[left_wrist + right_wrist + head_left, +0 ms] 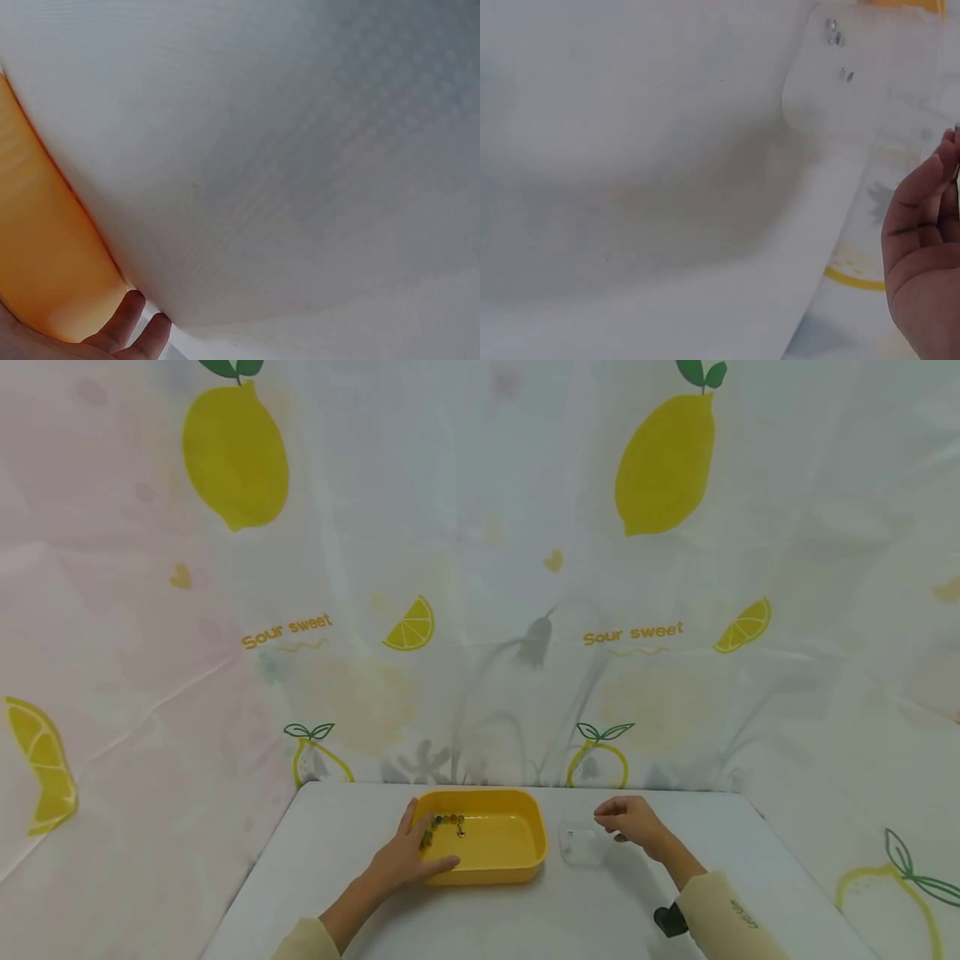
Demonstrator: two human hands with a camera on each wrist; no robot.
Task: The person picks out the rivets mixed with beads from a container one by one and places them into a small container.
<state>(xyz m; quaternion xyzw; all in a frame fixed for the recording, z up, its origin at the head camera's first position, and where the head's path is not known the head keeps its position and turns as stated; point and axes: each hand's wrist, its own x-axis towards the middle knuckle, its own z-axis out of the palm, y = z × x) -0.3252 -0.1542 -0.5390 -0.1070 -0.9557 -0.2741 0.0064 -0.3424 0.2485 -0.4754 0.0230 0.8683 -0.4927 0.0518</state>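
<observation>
In the head view my left hand [405,853] rests at the left side of a yellow tray [506,877], its thumb reaching over the front left part. Two of its fingertips [154,334] show beside the tray's outer wall in the left wrist view. A row of small coloured beads [448,819] with a dangling charm [461,833] lies inside the tray, partly behind that hand. My right hand [633,821] is raised just right of a clear plastic box [802,97], thumb and fingertips brought together; I cannot tell whether they pinch something small.
Several tiny shiny pieces [835,34] are in the clear box, which sits right of the tray on the white table [487,927]. A dark piece [670,920] shows by the right sleeve. Behind the table hangs a lemon-print cloth [465,693].
</observation>
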